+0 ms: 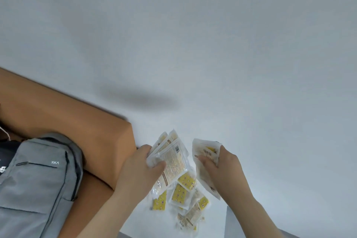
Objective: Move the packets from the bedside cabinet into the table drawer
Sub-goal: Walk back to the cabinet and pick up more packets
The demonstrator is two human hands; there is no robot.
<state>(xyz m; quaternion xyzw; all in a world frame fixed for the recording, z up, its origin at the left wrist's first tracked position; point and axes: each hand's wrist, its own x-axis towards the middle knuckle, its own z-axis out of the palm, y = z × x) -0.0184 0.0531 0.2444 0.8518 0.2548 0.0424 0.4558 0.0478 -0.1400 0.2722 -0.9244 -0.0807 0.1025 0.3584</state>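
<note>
- Below your hands: loose packets (182, 195) remain on the cabinet (251, 102).
- Left hand (139, 168) grips a fanned stack (172, 158); right hand (224, 162) pinches one packet (204, 152).
- Square the stack before grabbing more.

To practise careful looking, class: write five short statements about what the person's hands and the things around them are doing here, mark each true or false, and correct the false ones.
1. The left hand holds several packets. True.
2. The right hand is empty. False: it grips a packet too.
3. More packets lie on the white surface below the hands. True.
4. The backpack is red. False: it is grey.
5. The backpack lies right of the hands. False: it is on the left, against the brown padded furniture.
</note>
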